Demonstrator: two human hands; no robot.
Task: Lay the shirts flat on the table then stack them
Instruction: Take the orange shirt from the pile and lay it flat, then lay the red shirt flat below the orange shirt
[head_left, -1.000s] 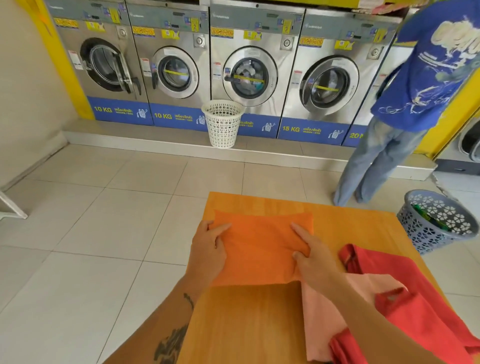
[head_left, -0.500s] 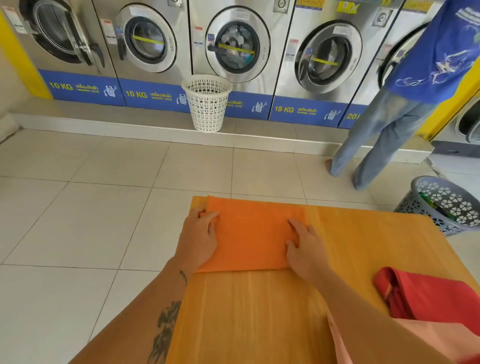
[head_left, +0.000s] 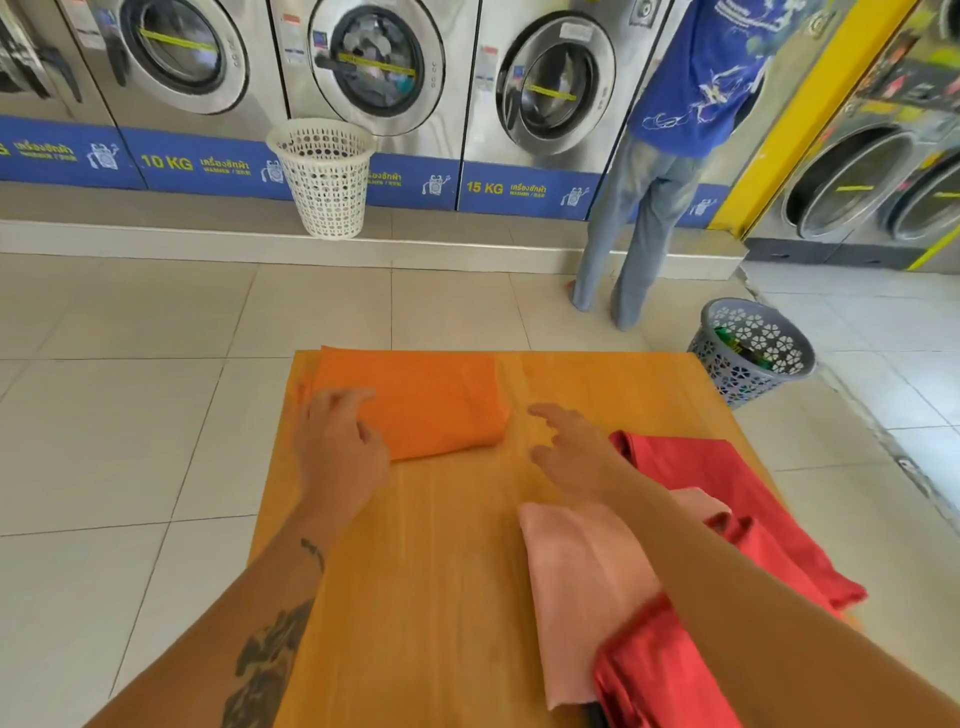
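Observation:
A folded orange shirt (head_left: 431, 400) lies flat at the far left corner of the wooden table (head_left: 441, 571). My left hand (head_left: 337, 447) hovers over its near left corner, fingers spread, holding nothing. My right hand (head_left: 571, 452) is open just right of the orange shirt, above bare wood, apart from the cloth. A pink shirt (head_left: 576, 582) and a crumpled red shirt (head_left: 727, 493) lie heaped on the table's right side, partly under my right forearm.
A white basket (head_left: 324, 179) stands by the washing machines (head_left: 374, 67). A grey basket (head_left: 750, 351) sits on the floor off the table's far right corner. A person in a blue shirt (head_left: 675, 104) stands at a machine beyond it.
Both hands have lifted off the orange shirt. The right hand has moved right, off the cloth, and the left hand has drawn back toward me. The view has tilted down.

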